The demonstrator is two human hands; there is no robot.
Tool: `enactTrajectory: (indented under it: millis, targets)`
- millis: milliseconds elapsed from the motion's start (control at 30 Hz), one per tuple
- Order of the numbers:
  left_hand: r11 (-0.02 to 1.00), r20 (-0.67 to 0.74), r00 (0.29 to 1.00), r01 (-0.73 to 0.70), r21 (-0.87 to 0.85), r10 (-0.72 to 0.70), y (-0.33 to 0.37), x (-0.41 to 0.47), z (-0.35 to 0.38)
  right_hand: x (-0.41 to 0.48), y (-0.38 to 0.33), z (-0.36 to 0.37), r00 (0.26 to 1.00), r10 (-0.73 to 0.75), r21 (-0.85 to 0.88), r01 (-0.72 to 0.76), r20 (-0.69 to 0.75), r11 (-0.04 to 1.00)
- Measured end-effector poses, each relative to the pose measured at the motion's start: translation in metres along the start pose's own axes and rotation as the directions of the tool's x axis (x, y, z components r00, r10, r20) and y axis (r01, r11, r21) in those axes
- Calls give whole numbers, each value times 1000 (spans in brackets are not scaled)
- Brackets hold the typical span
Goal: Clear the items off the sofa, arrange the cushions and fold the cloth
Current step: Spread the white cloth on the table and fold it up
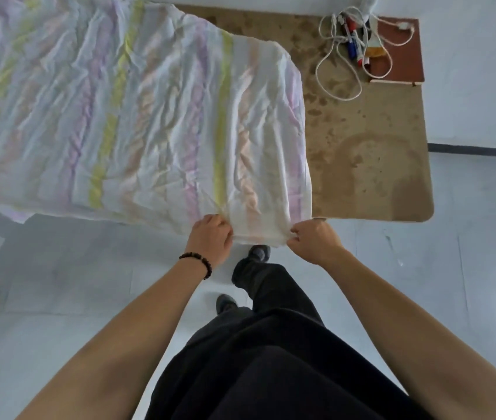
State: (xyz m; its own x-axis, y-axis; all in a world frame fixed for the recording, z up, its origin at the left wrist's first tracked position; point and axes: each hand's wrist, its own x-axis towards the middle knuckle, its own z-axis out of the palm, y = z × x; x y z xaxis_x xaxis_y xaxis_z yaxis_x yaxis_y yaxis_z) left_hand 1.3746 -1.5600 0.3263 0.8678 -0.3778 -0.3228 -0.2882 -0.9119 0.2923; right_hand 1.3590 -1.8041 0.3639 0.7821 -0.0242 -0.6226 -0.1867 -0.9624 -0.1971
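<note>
While the near hem of the crumpled white cloth (137, 116) with pastel yellow, purple and peach stripes is held up, both hands are recorded with fingers curled round it. The hem is pinched by the left hand (210, 237), which has a dark beaded bracelet (198, 263) at the wrist. It is also pinched by the right hand (312, 241), close to the cloth's right corner. A short span of hem is stretched between the hands. Beyond and left of the hands the cloth is spread out, wrinkled. Beyond the right hand, a stained flat tan surface with a rounded corner (371, 165) is partly covered by the cloth. Far beyond the right hand, a tangled white cord (333, 24), several marker pens (352, 48) and a reddish-brown notebook (404, 63) are noted on it. Pale floor tiles (468, 237) are seen beneath the hands.
</note>
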Motion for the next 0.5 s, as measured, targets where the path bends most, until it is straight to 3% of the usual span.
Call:
enactTrajectory:
  millis: [300,400,500]
  targets:
    - [1000,214,977,16,21,-20,-3,-31,10,-30,21,9,972,35,-166,5,232,986]
    - [999,213,976,40,-29,-33,-5,-16,-2,-9,17,-15,983,10,-149,17,182,989]
    - [987,103,992,90,-135,-77,-5,20,-25,32,15,-51,998,1,-2,0,63,1000]
